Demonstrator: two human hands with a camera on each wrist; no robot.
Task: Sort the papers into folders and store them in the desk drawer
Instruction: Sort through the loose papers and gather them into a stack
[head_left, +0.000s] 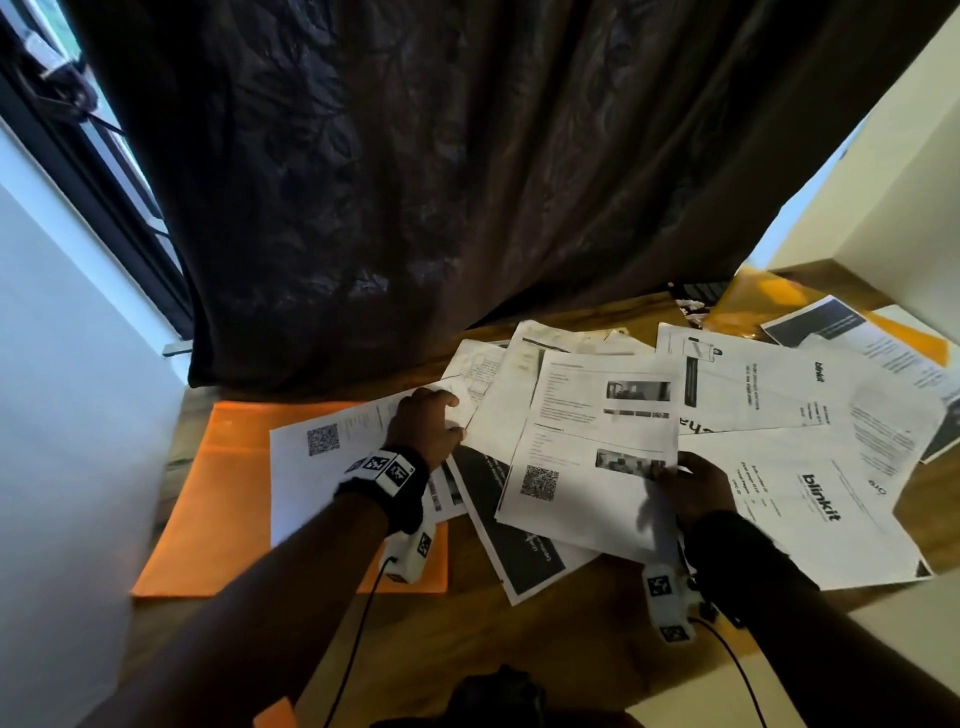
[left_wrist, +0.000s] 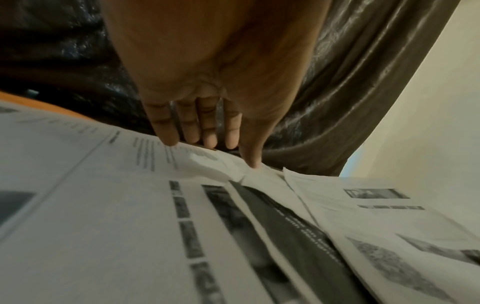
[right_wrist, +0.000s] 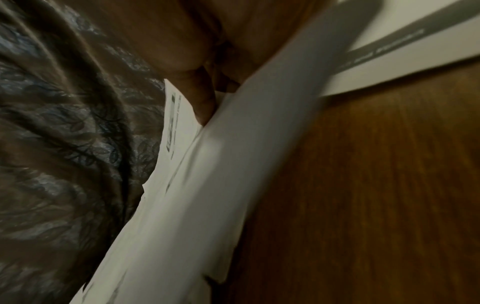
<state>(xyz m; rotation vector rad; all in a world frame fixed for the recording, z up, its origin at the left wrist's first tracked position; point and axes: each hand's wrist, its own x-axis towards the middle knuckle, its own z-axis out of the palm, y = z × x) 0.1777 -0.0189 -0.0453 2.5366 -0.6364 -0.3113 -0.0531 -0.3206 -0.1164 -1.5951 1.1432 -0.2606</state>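
Note:
Printed papers lie scattered over a wooden desk (head_left: 545, 649). An orange folder (head_left: 228, 478) lies open at the left, and a white sheet with a QR code (head_left: 332, 457) rests on it. My left hand (head_left: 423, 423) presses on that sheet's far edge; in the left wrist view its fingers (left_wrist: 166, 135) are straight, tips on the paper (left_wrist: 103, 205). My right hand (head_left: 685, 483) pinches the right edge of a sheet with a QR code and photos (head_left: 592, 447), raised slightly above the pile. The right wrist view shows a finger (right_wrist: 205, 107) against that sheet (right_wrist: 207, 185).
A dark curtain (head_left: 415, 182) hangs along the desk's back edge. More sheets, some marked blinkit (head_left: 810, 499), cover the right side. A second orange folder (head_left: 748, 301) and a dark booklet (head_left: 696, 299) lie at the back right. A pale wall (head_left: 883, 182) stands at the right.

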